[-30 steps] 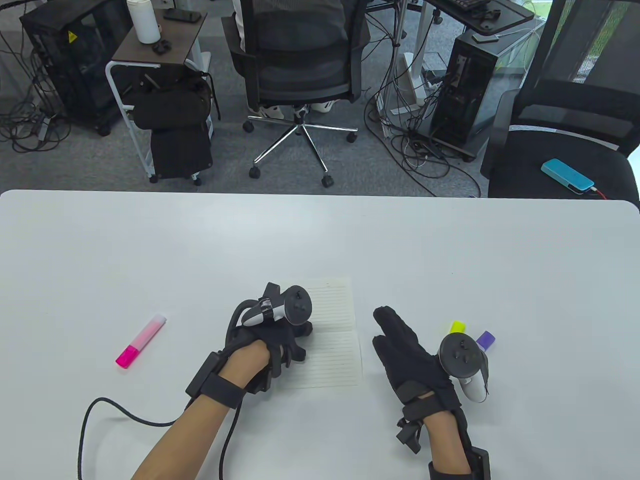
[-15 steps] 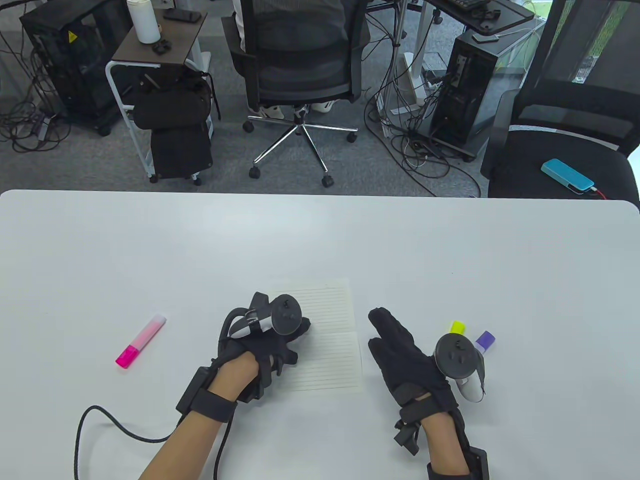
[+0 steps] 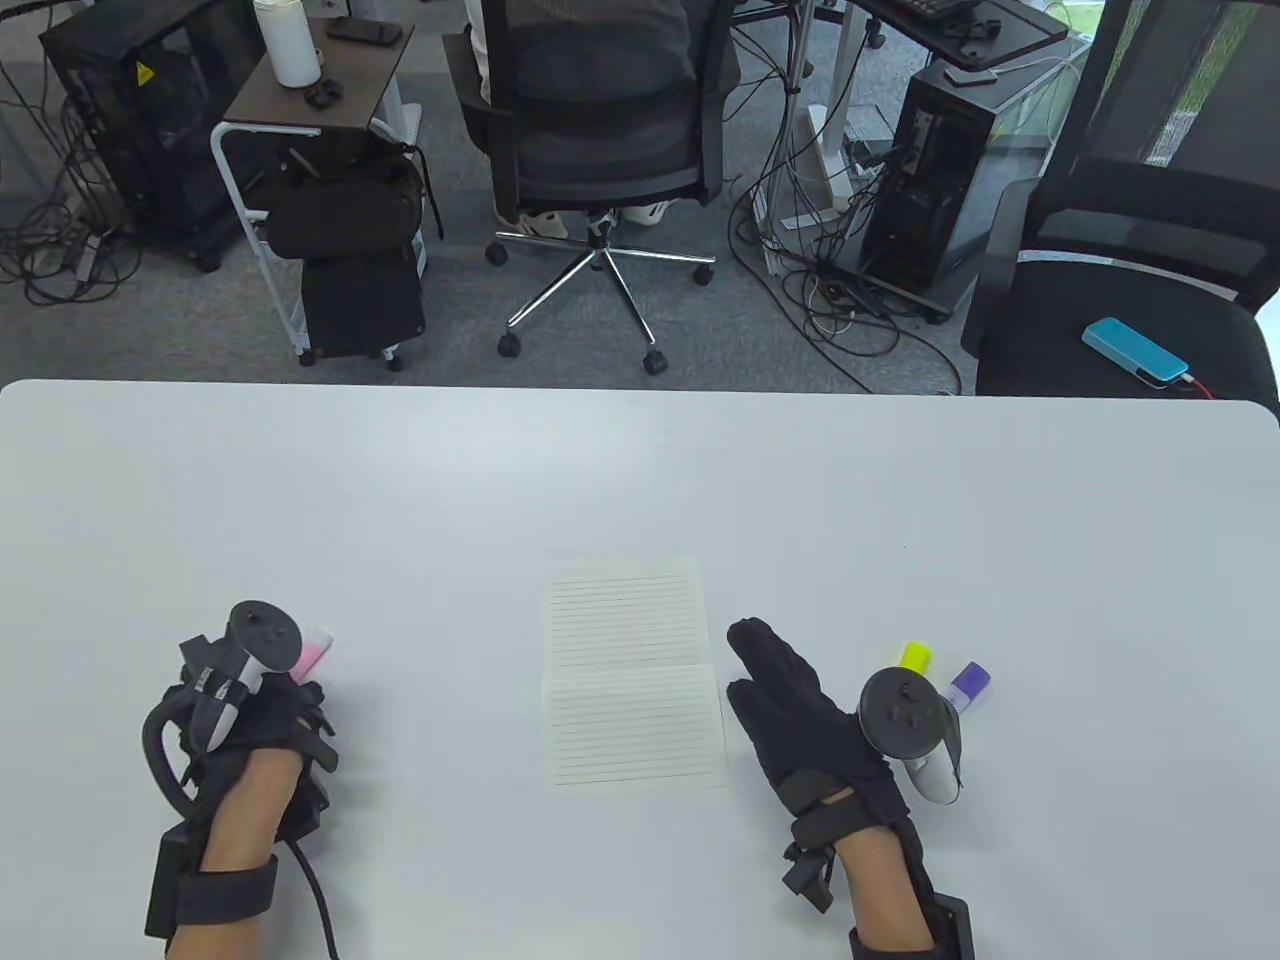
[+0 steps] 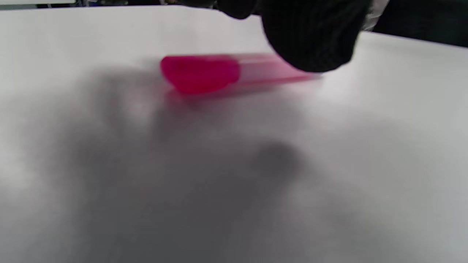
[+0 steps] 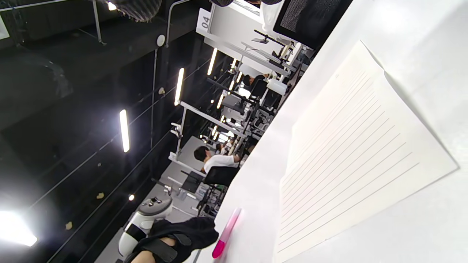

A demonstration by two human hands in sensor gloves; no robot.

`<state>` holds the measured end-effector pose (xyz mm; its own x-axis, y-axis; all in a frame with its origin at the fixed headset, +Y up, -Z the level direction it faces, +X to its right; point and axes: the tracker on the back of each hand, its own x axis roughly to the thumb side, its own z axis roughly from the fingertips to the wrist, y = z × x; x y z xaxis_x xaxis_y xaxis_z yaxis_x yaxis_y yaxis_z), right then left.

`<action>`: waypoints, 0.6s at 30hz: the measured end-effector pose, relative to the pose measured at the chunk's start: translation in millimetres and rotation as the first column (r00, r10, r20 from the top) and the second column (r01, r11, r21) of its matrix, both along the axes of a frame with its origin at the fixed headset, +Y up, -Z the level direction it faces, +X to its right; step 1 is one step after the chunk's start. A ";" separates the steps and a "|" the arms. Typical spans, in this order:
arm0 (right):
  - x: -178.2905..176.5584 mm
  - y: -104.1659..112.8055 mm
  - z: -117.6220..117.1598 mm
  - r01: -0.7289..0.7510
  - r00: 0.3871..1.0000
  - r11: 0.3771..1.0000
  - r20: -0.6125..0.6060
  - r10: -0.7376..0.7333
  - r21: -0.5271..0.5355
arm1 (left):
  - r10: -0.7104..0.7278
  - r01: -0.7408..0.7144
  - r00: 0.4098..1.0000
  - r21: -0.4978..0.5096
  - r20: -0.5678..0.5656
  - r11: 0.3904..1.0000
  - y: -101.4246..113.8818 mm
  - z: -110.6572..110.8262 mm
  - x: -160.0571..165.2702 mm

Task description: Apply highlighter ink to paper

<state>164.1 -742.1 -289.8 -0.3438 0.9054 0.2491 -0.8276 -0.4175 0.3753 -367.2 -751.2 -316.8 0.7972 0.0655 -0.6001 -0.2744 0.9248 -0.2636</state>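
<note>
The left hand has left the paper for the pink highlighter, grip unclear; right hand lies open on the table.

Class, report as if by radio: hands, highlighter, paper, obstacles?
Left hand over pink highlighter, grip unclear. Right hand open beside lined paper. Paper unmarked, nothing on it.

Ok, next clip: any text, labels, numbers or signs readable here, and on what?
"04": on the white sign hanging at the top of the right wrist view.
Yellow warning triangle on the black PC tower, table view: a symbol only, no legible words.
Paper: blank ruled lines, no writing.
Pink highlighter: blurred, nothing legible.
</note>
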 end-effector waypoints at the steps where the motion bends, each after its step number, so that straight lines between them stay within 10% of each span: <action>1: -0.7 -0.9 -0.2 -0.007 1.000 1.000 -0.001 0.007 -0.003 | 0.037 -0.037 0.999 -0.065 -0.013 0.997 -7.7 -1.9 -3.8; 13: -8.9 -6.8 -0.3 -0.074 0.997 0.997 -0.014 0.073 -0.014 | -0.021 0.011 0.990 0.074 0.136 0.997 -5.6 -8.7 25.7; 16: -12.4 -4.6 1.5 -0.077 0.997 0.997 -0.022 0.077 -0.002 | 0.009 -0.094 0.935 0.221 0.356 0.971 14.3 -0.4 56.5; 18: -17.5 -3.3 3.8 -0.086 0.996 0.996 -0.031 0.086 0.020 | 0.061 -0.260 0.775 0.231 0.629 0.938 21.4 6.6 91.0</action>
<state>146.6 -745.4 -286.0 -0.4119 0.8680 0.2774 -0.7759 -0.4937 0.3926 -276.2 -729.9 -310.3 0.9464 0.3152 0.0708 -0.3017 0.9407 -0.1551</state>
